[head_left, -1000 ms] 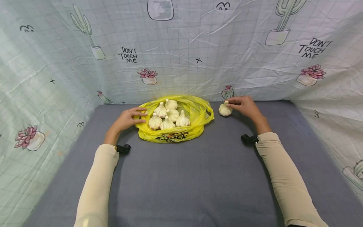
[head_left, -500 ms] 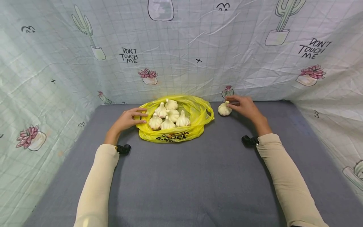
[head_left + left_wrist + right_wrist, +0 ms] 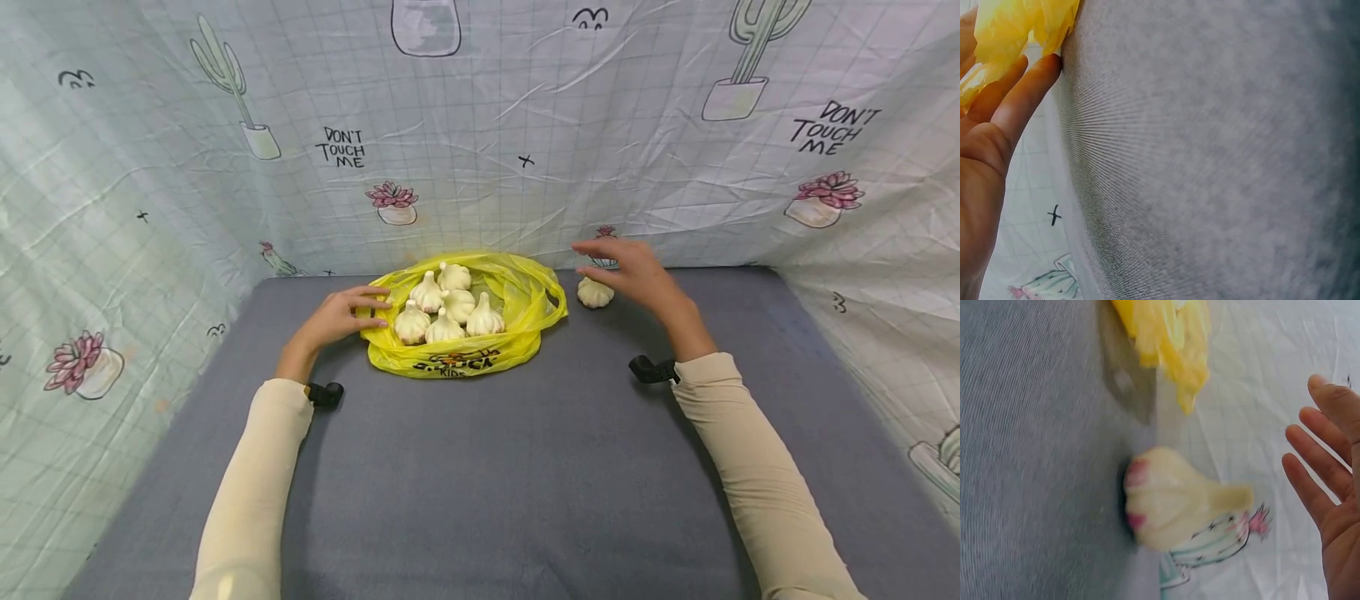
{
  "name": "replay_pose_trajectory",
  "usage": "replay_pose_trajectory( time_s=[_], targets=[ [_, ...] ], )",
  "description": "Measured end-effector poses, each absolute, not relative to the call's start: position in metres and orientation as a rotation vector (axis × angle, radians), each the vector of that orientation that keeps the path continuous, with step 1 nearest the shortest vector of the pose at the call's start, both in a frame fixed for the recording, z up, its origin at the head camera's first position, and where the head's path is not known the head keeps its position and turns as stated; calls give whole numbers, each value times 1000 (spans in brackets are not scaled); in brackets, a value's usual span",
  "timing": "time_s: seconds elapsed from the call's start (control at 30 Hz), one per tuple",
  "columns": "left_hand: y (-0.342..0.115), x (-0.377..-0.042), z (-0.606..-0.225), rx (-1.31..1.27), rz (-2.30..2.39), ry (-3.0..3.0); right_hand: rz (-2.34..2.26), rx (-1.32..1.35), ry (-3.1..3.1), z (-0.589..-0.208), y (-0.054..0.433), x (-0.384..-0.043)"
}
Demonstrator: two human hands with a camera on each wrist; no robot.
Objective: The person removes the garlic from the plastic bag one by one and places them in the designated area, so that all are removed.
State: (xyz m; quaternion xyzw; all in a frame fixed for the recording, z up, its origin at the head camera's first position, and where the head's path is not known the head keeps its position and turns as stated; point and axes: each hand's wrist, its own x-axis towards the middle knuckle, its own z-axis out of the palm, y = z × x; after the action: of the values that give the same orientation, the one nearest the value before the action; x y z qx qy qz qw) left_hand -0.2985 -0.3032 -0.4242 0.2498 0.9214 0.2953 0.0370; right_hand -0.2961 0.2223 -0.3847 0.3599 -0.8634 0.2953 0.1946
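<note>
A yellow plastic bag with dark print lies spread on the table, its mouth wide. Several garlic bulbs sit inside it. My left hand rests at the bag's left edge, fingers fairly straight and touching the plastic; the left wrist view has yellow plastic across the fingers. One separate garlic bulb stands on the table to the right of the bag, its stem pointing up. Just above it hovers my right hand, fingers spread and holding nothing. In the right wrist view a gap shows between that hand and the bulb.
The table has a grey cloth. Behind it and at both sides hangs a pale curtain printed with cacti and lettering. A bag handle sticks out toward the single bulb. Black wrist cameras sit by the sleeves.
My right hand has let go of the single bulb's stem and risen slightly up and to the left, fingers spreading. The bulb stays on the table. Left hand and bag look the same.
</note>
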Motion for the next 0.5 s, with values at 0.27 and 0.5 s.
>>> replay_pose_trajectory(
  time_s=[0.27,0.5],
  targets=[
    [-304,-299,-425,769,912,2816,845,1155,-2416,-379,203,-290],
    [-303,-301,-424,791,890,2828,833,1199,-2460,-379,186,-289]
  ],
)
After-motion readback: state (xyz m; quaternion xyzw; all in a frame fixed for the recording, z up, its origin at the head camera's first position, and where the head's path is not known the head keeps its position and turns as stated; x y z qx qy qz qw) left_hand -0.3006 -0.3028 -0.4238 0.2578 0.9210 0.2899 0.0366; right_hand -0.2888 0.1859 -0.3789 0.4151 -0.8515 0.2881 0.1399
